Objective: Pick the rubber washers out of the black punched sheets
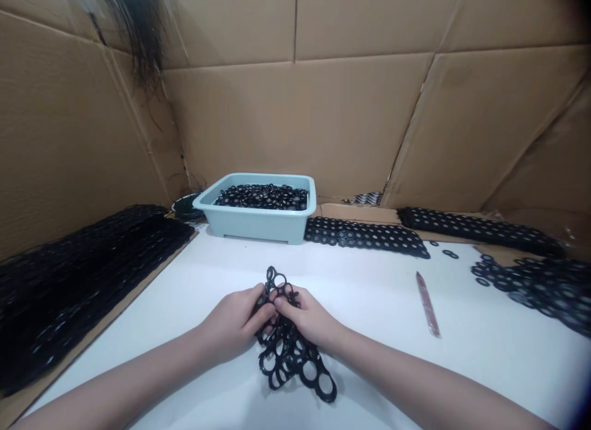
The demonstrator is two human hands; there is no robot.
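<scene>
Between my two hands hangs a bunched cluster of linked black rings [289,356], its lower end fanning out just above or on the white table. My left hand [240,318] grips the cluster from the left, thumb pressed on top. From the right, my right hand [308,313] pinches the same cluster, with the thumb close to the other thumb. A few rings stick up past the fingers. The fingertips are partly hidden behind the rings, so I cannot tell exactly which rings each one holds.
A light blue basin [258,223] full of black rings stands at the back. Flat ring sheets [369,236] lie beside it. More ring pieces [549,288] are at the right, near a reddish pen-shaped tool [428,305]. Dark strands [92,270] cover the left edge; cardboard walls [295,116] surround the table.
</scene>
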